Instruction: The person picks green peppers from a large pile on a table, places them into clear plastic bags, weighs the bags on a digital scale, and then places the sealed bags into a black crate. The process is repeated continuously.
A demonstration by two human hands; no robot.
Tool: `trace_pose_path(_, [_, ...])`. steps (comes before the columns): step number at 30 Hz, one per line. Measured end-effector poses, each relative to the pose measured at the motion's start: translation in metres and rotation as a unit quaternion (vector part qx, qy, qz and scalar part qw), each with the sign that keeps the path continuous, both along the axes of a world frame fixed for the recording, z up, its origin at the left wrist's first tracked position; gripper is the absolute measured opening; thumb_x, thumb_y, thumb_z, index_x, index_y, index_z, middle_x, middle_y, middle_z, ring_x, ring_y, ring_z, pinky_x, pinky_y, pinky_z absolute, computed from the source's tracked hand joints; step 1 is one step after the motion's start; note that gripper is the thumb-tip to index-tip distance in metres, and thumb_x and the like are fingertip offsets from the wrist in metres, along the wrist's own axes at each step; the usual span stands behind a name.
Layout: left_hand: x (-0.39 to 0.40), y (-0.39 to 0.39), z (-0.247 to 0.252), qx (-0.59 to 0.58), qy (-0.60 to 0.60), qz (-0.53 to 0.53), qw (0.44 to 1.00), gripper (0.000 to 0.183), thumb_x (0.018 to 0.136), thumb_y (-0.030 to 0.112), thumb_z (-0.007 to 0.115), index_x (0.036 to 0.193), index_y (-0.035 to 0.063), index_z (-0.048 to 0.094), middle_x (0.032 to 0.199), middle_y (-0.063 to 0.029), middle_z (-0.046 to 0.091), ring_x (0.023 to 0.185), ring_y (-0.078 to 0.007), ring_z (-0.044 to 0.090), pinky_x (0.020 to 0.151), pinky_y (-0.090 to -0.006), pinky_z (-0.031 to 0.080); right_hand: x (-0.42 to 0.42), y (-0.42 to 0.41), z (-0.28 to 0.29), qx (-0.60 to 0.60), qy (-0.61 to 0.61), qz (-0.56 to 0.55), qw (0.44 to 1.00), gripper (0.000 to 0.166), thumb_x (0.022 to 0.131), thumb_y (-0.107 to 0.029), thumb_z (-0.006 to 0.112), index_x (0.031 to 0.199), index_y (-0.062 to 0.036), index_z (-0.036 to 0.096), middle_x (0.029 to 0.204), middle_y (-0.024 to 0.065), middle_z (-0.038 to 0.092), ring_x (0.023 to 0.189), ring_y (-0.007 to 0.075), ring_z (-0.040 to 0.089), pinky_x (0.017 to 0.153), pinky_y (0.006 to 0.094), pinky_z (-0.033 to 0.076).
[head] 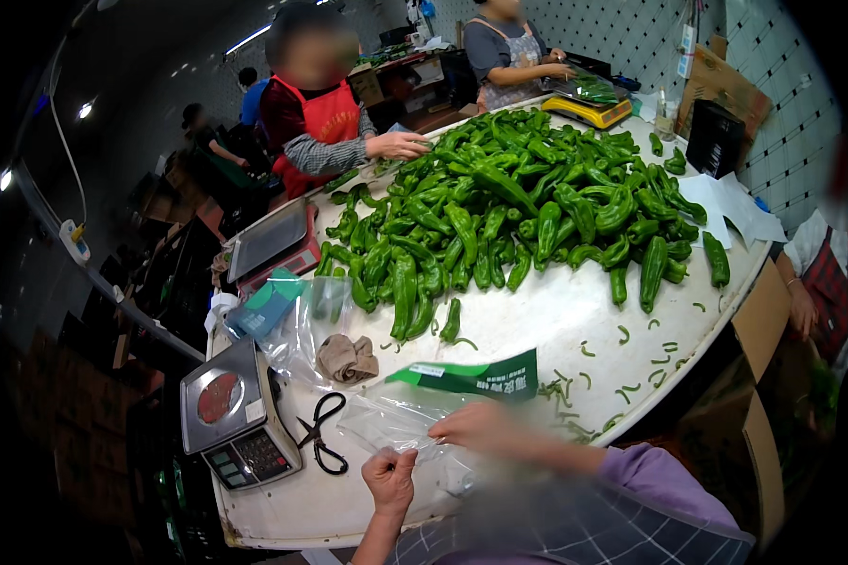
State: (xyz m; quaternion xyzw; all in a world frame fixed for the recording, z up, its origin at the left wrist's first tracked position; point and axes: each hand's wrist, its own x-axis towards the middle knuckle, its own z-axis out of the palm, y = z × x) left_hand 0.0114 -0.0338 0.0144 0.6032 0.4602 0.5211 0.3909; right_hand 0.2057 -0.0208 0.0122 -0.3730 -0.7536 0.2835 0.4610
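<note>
A clear plastic bag with a green printed header lies on the white table before me. My right hand, partly blurred, reaches across the bag with its fingertips pinched on the film. Beside the bag's near left edge is my left hand, its fingers curled in; whether film is caught in it I cannot tell. Black-handled scissors rest just left of the bag, and a crumpled brown cloth lies beyond them. A large heap of green peppers covers the far part of the table.
A digital scale stands at the left edge, with more bags and a red scale behind it. Pepper stems litter the right side. Across the table, one person in a red apron reaches towards the peppers; another works at a yellow scale.
</note>
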Motion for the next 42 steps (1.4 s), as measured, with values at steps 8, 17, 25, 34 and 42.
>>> trace_pose_path(8, [0.011,0.014,0.021,-0.066,-0.067,-0.028,0.995,0.023,0.075,0.002,0.065,0.06,0.004,0.048,0.072,-0.0034,0.054,0.064,-0.0072,0.047,0.054,-0.021,0.035,0.007,0.008,0.015,-0.02,0.056,0.007,0.998,0.02,0.074,-0.014,0.066,0.093,-0.0083,0.064,0.094,0.0075,0.064,0.082,0.0232,0.06,0.072,0.0311,0.044])
trace_pose_path(17, [0.004,0.008,0.029,-0.104,-0.128,-0.098,0.981,0.021,0.078,0.003,0.062,0.06,0.003,0.052,0.07,-0.0038,0.055,0.061,-0.0078,0.049,0.055,-0.0209,0.039,0.013,0.002,0.021,-0.004,0.048,-0.001,0.999,0.017,0.078,-0.014,0.063,0.094,-0.0085,0.064,0.098,0.0056,0.064,0.086,0.0201,0.059,0.079,0.0311,0.041])
trace_pose_path(25, [-0.004,0.004,0.024,-0.027,-0.082,-0.138,0.987,0.034,0.089,0.023,0.051,0.066,-0.0012,0.057,0.067,-0.0053,0.057,0.059,-0.0099,0.051,0.054,-0.0213,0.039,0.03,-0.002,0.016,-0.033,0.028,0.045,0.998,0.024,0.079,-0.015,0.061,0.103,-0.0101,0.062,0.107,0.0085,0.06,0.095,0.0227,0.056,0.083,0.0322,0.039])
trace_pose_path(34, [0.018,0.007,0.038,0.093,-0.001,-0.209,0.974,0.04,0.091,0.033,0.04,0.077,-0.0006,0.057,0.115,-0.0141,0.045,0.107,-0.022,0.043,0.083,-0.0336,0.042,-0.009,-0.02,0.044,0.034,-0.083,-0.033,0.995,0.066,0.071,-0.032,0.068,0.122,0.0,0.042,0.112,0.0178,0.051,0.1,0.0313,0.05,0.088,0.036,0.037])
trace_pose_path(42, [0.028,0.008,0.017,-0.193,-0.099,-0.073,0.973,0.023,0.082,0.009,0.058,0.1,-0.0005,0.049,0.1,-0.0135,0.055,0.083,-0.0183,0.06,0.061,-0.0258,0.051,-0.009,-0.017,0.027,-0.196,0.122,0.073,0.97,0.042,0.094,-0.023,0.031,0.123,0.0042,0.043,0.116,0.0134,0.053,0.107,0.0162,0.048,0.092,0.0266,0.035])
